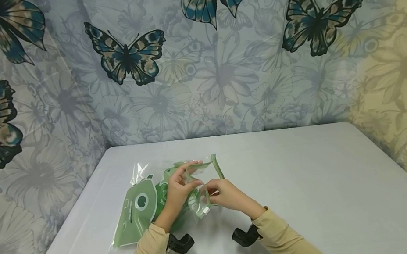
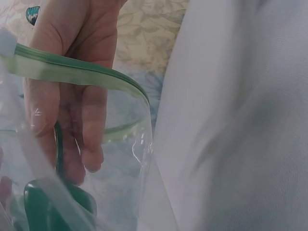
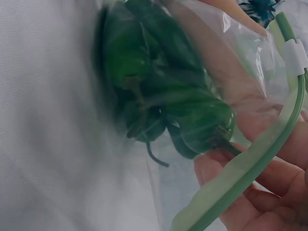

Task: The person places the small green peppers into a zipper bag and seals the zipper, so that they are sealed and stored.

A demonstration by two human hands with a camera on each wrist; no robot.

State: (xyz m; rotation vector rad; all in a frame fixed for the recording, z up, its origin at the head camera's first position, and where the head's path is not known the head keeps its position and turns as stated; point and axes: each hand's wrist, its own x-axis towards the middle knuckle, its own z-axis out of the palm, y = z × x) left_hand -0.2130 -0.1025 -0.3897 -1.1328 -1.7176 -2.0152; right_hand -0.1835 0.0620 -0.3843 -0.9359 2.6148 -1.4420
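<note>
A clear zip bag (image 1: 130, 220) with a green printed panel and a round eye-like motif lies left of the table's middle. Several green peppers (image 3: 178, 96) show through its plastic. Its green zip strip (image 2: 82, 72) is parted, with a white slider (image 3: 294, 57) on it. My left hand (image 1: 176, 190) grips the bag at its mouth, thumb and fingers spread around the edge. Reaching in past the strip, my right hand (image 1: 225, 192) pinches the stem (image 2: 58, 149) of one pepper (image 2: 57, 204), which hangs below the fingertips in the left wrist view.
The white table (image 1: 316, 180) extends to the right of the bag. Behind it and along the left hangs a butterfly-printed cloth (image 1: 219, 75). Black camera mounts (image 1: 182, 243) are strapped at both wrists, below the tan sleeves (image 1: 289, 242).
</note>
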